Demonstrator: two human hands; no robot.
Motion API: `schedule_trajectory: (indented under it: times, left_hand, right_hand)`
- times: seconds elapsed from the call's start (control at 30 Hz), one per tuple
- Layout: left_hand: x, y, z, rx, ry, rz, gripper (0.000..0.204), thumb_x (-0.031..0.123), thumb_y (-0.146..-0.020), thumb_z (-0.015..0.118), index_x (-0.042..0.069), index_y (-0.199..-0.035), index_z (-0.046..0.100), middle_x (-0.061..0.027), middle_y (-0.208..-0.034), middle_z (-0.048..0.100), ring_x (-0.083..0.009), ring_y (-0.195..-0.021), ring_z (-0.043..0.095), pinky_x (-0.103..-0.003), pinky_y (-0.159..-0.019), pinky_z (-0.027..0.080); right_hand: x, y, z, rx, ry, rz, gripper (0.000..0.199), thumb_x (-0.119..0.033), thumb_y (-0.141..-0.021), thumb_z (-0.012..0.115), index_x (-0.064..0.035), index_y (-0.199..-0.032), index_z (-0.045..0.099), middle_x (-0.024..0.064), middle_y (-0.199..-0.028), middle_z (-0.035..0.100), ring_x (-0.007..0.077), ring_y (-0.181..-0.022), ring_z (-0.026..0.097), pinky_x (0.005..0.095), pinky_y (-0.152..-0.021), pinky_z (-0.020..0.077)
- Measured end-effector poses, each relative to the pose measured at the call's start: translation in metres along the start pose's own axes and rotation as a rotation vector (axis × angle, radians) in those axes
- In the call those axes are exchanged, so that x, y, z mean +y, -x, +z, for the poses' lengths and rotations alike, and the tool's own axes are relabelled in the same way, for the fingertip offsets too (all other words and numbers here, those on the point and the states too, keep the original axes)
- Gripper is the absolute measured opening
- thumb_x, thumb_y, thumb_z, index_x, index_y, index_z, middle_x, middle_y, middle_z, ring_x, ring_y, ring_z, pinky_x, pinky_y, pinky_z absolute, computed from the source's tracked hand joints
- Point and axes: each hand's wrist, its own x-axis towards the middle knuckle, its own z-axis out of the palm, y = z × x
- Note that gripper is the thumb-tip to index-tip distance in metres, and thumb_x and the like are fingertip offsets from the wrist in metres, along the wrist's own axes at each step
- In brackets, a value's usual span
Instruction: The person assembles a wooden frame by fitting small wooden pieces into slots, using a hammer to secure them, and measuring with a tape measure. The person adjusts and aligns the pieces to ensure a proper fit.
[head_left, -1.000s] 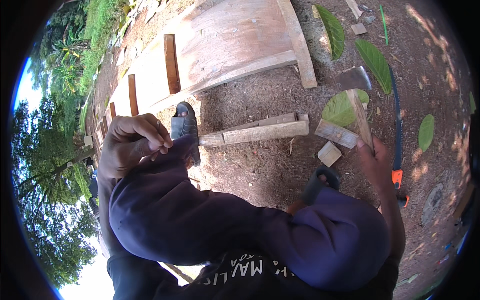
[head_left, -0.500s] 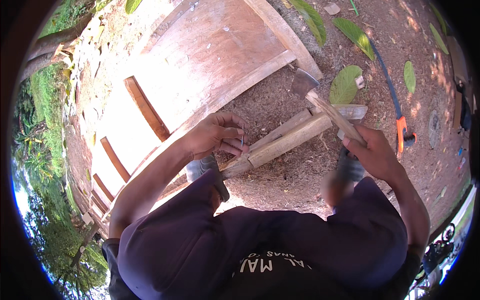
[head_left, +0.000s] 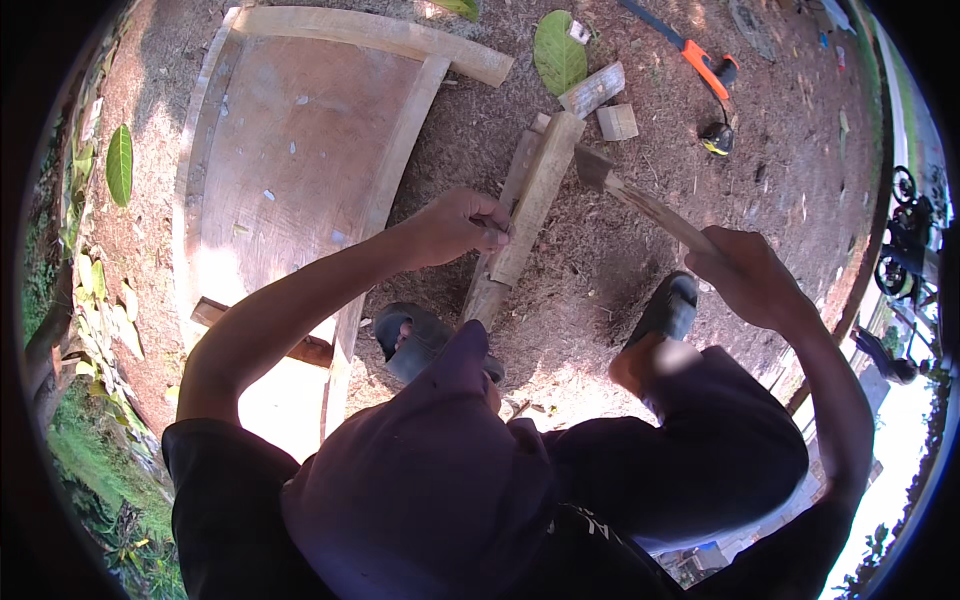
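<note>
My right hand [head_left: 745, 270] is wrapped round the wooden handle of a hatchet [head_left: 650, 210]. The dark metal head points away from me, just right of a squared wooden beam [head_left: 540, 190]. My left hand [head_left: 465, 225] is closed in a pinch at the beam's left side. A thin nail showed between those fingertips a moment ago; now they mostly hide it. Under the beam, on the ground between my feet, lies another length of wood [head_left: 487, 300].
On the left lies a large wooden panel with a raised frame [head_left: 405, 140]. Beyond the beam are a wood offcut [head_left: 617, 122], a green leaf [head_left: 559, 55], a handsaw with an orange handle [head_left: 705, 68] and a tape measure [head_left: 716, 137]. Motorcycles [head_left: 900, 235] stand far right.
My view has turned, so the beam now points more directly away from me. The left fingers have come up against the beam. The hatchet head has shifted to the beam's right side.
</note>
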Motion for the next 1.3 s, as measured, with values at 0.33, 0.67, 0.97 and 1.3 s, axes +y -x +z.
schedule_trajectory:
  times: [0.33, 0.67, 0.97, 1.3]
  left_hand:
    - [-0.013, 0.007, 0.033, 0.163, -0.309, 0.235, 0.015, 0.006, -0.096, 0.073, -0.005, -0.107, 0.073, -0.014, -0.109, 0.076, -0.0185, -0.099, 0.073, -0.031, -0.09, 0.058]
    - [-0.026, 0.005, 0.037, 0.054, -0.502, 0.304, 0.013, 0.004, -0.094, 0.072, -0.005, -0.103, 0.074, -0.0238, -0.136, 0.067, -0.0354, -0.135, 0.06, -0.041, -0.102, 0.054]
    - [-0.027, 0.005, 0.037, 0.069, -0.575, 0.341, 0.01, -0.002, -0.092, 0.07, -0.002, -0.102, 0.074, -0.0218, -0.134, 0.068, -0.0358, -0.133, 0.062, -0.042, -0.099, 0.056]
    - [-0.032, 0.003, 0.041, 0.097, -0.524, 0.404, 0.014, 0.0, -0.089, 0.071, 0.002, -0.102, 0.076, -0.0217, -0.136, 0.067, -0.0349, -0.134, 0.061, -0.042, -0.105, 0.054]
  right_hand:
    - [0.022, -0.018, 0.125, -0.076, -0.58, -0.061, 0.039, -0.038, -0.106, 0.059, -0.0012, -0.097, 0.061, 0.012, -0.075, 0.059, 0.0186, -0.068, 0.057, 0.0401, -0.064, 0.0443]
    - [0.056, 0.048, 0.139, -0.015, -0.505, 0.082, 0.028, -0.029, -0.105, 0.061, -0.0006, -0.106, 0.062, 0.0215, -0.075, 0.065, 0.0369, -0.068, 0.067, 0.0473, -0.065, 0.0487]
    - [0.026, 0.046, 0.234, 0.318, -0.456, -0.499, 0.034, -0.015, -0.093, 0.075, 0.0037, -0.112, 0.055, 0.0231, -0.084, 0.059, 0.0372, -0.069, 0.064, 0.0442, -0.056, 0.0483]
    - [0.021, 0.034, 0.258, 0.432, -0.179, -0.755, 0.099, -0.03, -0.071, 0.095, 0.0072, -0.144, 0.04, 0.0226, -0.096, 0.053, 0.0336, -0.066, 0.058, 0.0412, -0.047, 0.0445]
